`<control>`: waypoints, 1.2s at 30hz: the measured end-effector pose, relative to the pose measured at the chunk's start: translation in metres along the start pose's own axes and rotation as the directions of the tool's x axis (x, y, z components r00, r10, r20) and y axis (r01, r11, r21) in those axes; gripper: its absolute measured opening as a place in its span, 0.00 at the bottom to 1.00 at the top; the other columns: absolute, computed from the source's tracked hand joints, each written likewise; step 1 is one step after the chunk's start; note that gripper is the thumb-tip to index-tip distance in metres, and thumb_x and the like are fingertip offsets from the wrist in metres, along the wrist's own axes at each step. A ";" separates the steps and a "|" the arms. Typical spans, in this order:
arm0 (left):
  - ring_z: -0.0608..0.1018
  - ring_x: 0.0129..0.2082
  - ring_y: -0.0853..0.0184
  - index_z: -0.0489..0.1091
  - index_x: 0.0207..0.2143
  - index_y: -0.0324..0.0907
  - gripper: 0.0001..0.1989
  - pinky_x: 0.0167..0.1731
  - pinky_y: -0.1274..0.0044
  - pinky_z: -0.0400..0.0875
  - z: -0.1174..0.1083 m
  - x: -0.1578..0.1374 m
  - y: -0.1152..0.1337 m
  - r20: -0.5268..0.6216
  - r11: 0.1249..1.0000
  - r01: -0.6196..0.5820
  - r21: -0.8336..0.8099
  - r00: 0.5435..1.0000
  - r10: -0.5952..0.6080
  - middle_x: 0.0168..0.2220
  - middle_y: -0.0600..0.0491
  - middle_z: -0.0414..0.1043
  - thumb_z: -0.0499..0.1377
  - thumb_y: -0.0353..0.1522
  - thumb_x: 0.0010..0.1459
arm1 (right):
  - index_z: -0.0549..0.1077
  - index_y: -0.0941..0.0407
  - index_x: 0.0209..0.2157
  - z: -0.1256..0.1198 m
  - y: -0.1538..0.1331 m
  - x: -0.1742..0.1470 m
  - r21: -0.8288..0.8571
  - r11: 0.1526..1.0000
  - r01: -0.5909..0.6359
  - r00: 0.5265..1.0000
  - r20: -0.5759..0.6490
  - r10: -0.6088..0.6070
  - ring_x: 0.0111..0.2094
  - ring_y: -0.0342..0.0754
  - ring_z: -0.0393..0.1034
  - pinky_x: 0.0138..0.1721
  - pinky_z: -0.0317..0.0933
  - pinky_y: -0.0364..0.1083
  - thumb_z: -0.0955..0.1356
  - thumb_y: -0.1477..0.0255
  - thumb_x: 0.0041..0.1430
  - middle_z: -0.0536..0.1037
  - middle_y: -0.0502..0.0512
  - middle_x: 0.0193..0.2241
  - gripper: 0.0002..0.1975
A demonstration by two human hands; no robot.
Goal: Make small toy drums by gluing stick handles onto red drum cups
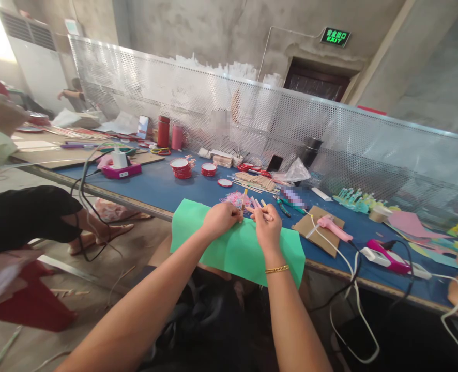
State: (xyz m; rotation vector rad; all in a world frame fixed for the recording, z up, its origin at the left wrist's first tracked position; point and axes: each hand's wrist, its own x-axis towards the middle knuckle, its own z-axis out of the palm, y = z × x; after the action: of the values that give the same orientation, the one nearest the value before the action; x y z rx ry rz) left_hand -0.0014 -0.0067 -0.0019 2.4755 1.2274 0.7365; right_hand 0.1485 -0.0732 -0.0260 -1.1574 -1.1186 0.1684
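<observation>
Over the table's front edge and towards my lap lies a bright green sheet (205, 248). Above it, my left hand (222, 222) pinches a short upright stick (244, 199) with a yellowish top. My right hand (268, 227), with a gold bracelet at its wrist, is closed on a slim pale pencil-like stick (265, 215). Its tip is close to the upright stick; whether they touch I cannot tell. Just beyond my hands is a tangle of pink and white strings (232, 198), with a few pale sticks beside it.
On the blue table (151, 181) are red-rimmed round discs (181, 168), wooden sticks (258, 181), pliers (282, 206) and a pink glue gun (333, 227) on cardboard (314, 230). Cables run from a magenta power strip (387, 256). A perforated metal screen (213, 103) stands behind. People sit at both sides.
</observation>
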 end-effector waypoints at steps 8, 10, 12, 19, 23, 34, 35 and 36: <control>0.75 0.30 0.65 0.82 0.30 0.44 0.11 0.28 0.76 0.57 0.000 0.001 0.000 0.012 1.000 0.007 -0.007 1.000 -0.006 0.32 0.51 0.80 0.61 0.36 0.59 | 0.64 0.51 0.24 0.000 -0.004 0.000 0.038 0.999 -0.009 1.000 -0.022 0.010 0.26 0.47 0.74 0.31 0.65 0.45 0.67 0.62 0.60 0.75 0.47 0.21 0.14; 0.75 0.31 0.65 0.82 0.30 0.44 0.11 0.28 0.76 0.56 0.000 0.001 0.000 0.010 1.000 0.004 -0.006 1.000 -0.004 0.32 0.51 0.80 0.61 0.36 0.59 | 0.64 0.51 0.23 0.000 -0.004 0.000 0.029 1.000 -0.001 1.000 -0.022 0.001 0.25 0.47 0.71 0.30 0.64 0.44 0.67 0.62 0.59 0.75 0.47 0.20 0.14; 0.75 0.30 0.66 0.83 0.30 0.44 0.11 0.28 0.76 0.56 0.000 0.001 0.000 0.017 1.000 -0.001 -0.013 1.000 0.001 0.31 0.52 0.80 0.61 0.35 0.59 | 0.64 0.51 0.23 0.000 -0.004 0.000 0.017 1.000 -0.006 0.999 -0.034 0.007 0.24 0.46 0.70 0.29 0.63 0.44 0.67 0.63 0.59 0.75 0.47 0.20 0.14; 0.74 0.30 0.66 0.83 0.29 0.45 0.10 0.28 0.76 0.56 0.001 0.002 -0.002 0.020 1.000 -0.011 -0.024 1.000 0.012 0.31 0.52 0.80 0.61 0.35 0.59 | 0.64 0.51 0.23 0.000 -0.004 0.000 0.037 0.999 -0.014 0.999 -0.037 0.015 0.25 0.47 0.73 0.31 0.66 0.45 0.67 0.63 0.59 0.75 0.47 0.20 0.14; 0.74 0.29 0.66 0.82 0.29 0.44 0.11 0.27 0.75 0.56 0.002 0.002 -0.003 0.007 0.999 -0.025 -0.030 1.000 0.025 0.31 0.52 0.80 0.61 0.35 0.59 | 0.64 0.52 0.23 0.000 -0.004 -0.001 0.030 1.000 0.000 1.000 -0.024 0.001 0.23 0.45 0.69 0.29 0.64 0.44 0.67 0.63 0.59 0.74 0.47 0.20 0.14; 0.74 0.30 0.66 0.82 0.29 0.44 0.10 0.28 0.75 0.57 0.001 0.001 -0.002 0.007 0.999 -0.022 -0.042 1.000 0.023 0.32 0.52 0.79 0.61 0.35 0.59 | 0.64 0.51 0.23 0.000 -0.001 -0.001 0.010 1.000 0.017 1.000 -0.003 -0.017 0.24 0.46 0.70 0.31 0.63 0.44 0.67 0.63 0.60 0.74 0.47 0.21 0.14; 0.74 0.30 0.66 0.82 0.29 0.44 0.10 0.28 0.75 0.56 0.000 0.001 -0.002 0.008 0.999 -0.017 -0.044 1.000 0.017 0.31 0.53 0.79 0.61 0.35 0.59 | 0.65 0.51 0.23 0.000 -0.001 -0.001 0.005 1.000 0.012 1.000 -0.006 -0.012 0.24 0.46 0.68 0.30 0.63 0.44 0.67 0.63 0.60 0.74 0.47 0.20 0.14; 0.74 0.29 0.66 0.82 0.29 0.44 0.10 0.27 0.75 0.56 0.000 0.001 -0.001 0.010 0.999 -0.009 -0.045 1.000 0.010 0.30 0.53 0.78 0.61 0.35 0.59 | 0.65 0.51 0.23 0.000 0.000 0.000 0.001 1.000 0.008 1.000 -0.017 -0.008 0.23 0.46 0.67 0.29 0.63 0.44 0.67 0.63 0.59 0.74 0.47 0.20 0.13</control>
State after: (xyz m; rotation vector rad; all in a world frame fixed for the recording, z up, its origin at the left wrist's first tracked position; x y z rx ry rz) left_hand -0.0020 -0.0051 -0.0023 2.4471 1.1831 0.7444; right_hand 0.1484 -0.0737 -0.0261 -1.1518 -1.1082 0.1530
